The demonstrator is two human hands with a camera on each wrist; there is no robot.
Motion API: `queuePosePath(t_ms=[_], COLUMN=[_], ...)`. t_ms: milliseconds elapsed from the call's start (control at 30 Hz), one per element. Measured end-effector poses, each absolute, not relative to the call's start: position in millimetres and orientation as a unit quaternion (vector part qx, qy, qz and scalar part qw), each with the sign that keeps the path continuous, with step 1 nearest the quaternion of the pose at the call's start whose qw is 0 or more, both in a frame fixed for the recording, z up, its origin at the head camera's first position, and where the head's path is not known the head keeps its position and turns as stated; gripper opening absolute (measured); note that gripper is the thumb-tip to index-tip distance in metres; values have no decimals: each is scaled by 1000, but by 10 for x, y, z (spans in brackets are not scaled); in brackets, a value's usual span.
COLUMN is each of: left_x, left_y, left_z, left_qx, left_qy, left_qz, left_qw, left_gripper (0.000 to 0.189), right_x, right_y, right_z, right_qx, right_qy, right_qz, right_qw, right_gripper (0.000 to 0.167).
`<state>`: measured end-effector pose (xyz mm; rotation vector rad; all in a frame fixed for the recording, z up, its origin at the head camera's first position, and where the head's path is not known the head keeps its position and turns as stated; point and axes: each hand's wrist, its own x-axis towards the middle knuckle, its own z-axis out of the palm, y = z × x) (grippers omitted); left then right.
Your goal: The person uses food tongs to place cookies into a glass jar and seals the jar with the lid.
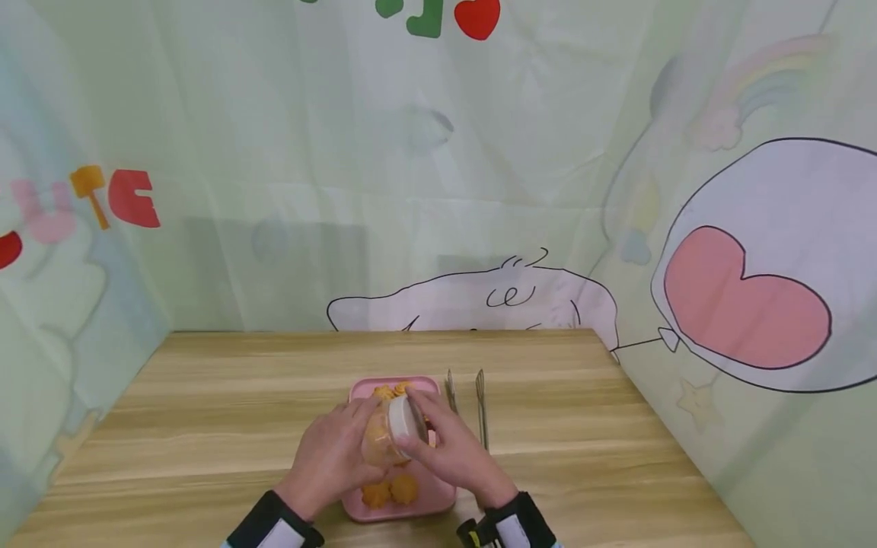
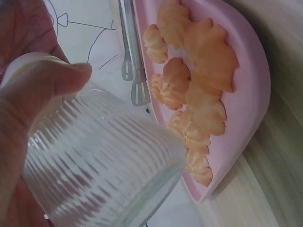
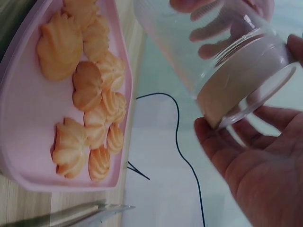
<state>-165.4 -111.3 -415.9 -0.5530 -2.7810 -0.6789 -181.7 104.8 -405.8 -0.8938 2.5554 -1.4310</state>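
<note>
Jar (image 1: 379, 435): clear ribbed glass, held tilted over the tray (image 1: 440, 498), its lid end toward the person's right. Left hand (image 1: 336, 453) is grasping the jar body, fingers and thumb curled round the glass. Right hand (image 1: 455, 449) is grasping the lid (image 1: 400, 425), thumb on one side and fingers on the other. Lid has a pale band and a clear top; it sits at the jar's mouth, and whether it is fully seated cannot be told.

Tray: pink, rounded corners, resting on the wood-grain table (image 1: 240, 403). It carries golden, ridged cookies (image 1: 404, 489), several touching or overlapping. Tongs (image 1: 483, 411): metal, lying beside the tray on the person's right, slotted tips visible in the left wrist view.

Markings: all noted on the backdrop (image 1: 274, 160). Left panel bears a pink U (image 1: 44, 213), an orange hammer shape (image 1: 89, 190) standing like a T, and a red character (image 1: 135, 199) that could be C or E. Upper edge shows cut-off green shapes (image 1: 425, 17) and a red heart (image 1: 477, 18). Rear panel has curled strokes (image 1: 510, 297) resembling "ce", within a line drawing. Right panel: balloon (image 1: 699, 228) with a pink heart (image 1: 754, 304).
</note>
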Motion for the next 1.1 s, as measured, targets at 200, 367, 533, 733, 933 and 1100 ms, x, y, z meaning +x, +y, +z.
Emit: queuePosePath(t_ms=[200, 367, 533, 733, 933, 1100], left_x=[-1663, -1669, -1669, -1680, -1702, -1714], left_y=[-1112, -1099, -1097, -1100, -1098, -1094], left_z=[-4167, -4191, -4198, -4209, -4215, -4210], left_qx=[-191, -197, -199, -203, -198, -201], left_qy=[-947, -949, -949, -947, -946, -945], left_qz=[-231, -210, -196, -197, -210, -212], left_qw=[113, 131, 144, 154, 145, 149], left_gripper=[94, 93, 95, 95, 92, 91], right_x=[-1824, -1823, -1823, -1847, -1853, -1856], right_y=[1045, 997, 990, 1015, 1064, 1081], right_z=[-4044, -4026, -3990, -3984, -4008, -4012], right_qx=[-268, -190, -176, -199, -243, -251], right_qy=[826, 837, 853, 854, 825, 815], right_qz=[-492, -510, -489, -478, -507, -519], right_qw=[60, 60, 50, 54, 58, 57], right_gripper=[76, 79, 66, 63, 64, 67])
